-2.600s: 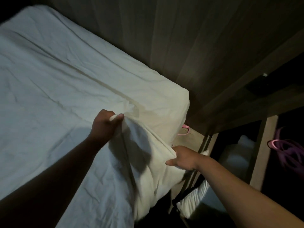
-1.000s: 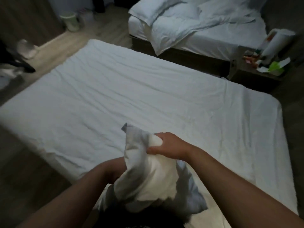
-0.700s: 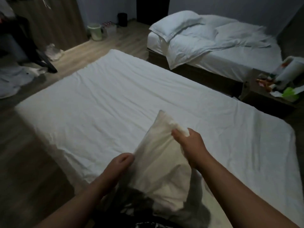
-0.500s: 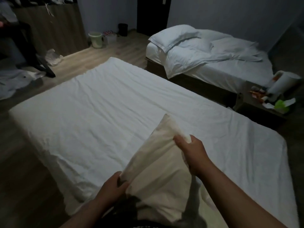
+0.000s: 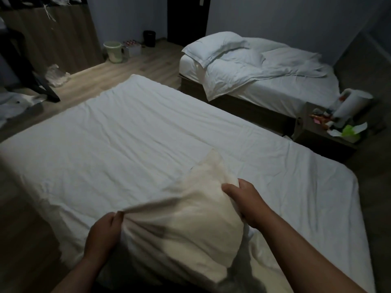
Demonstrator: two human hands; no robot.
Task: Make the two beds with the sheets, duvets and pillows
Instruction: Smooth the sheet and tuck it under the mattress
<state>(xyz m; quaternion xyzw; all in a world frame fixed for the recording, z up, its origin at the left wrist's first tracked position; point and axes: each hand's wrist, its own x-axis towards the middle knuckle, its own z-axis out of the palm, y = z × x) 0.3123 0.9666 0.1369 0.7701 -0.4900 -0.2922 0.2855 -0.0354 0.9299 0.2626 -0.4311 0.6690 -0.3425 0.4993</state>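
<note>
The left hand pinches a fold of the cream pillow and the right hand grips its other side. The pillow is at 6 o'clock, over the near bed. This bed has only a spread sheet. At 1 o'clock the far bed carries a crumpled duvet and a second pillow, so most of the work seems left.

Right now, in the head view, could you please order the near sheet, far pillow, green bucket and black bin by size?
near sheet
far pillow
green bucket
black bin, though it stands farther off, so its rank is unsure
</note>
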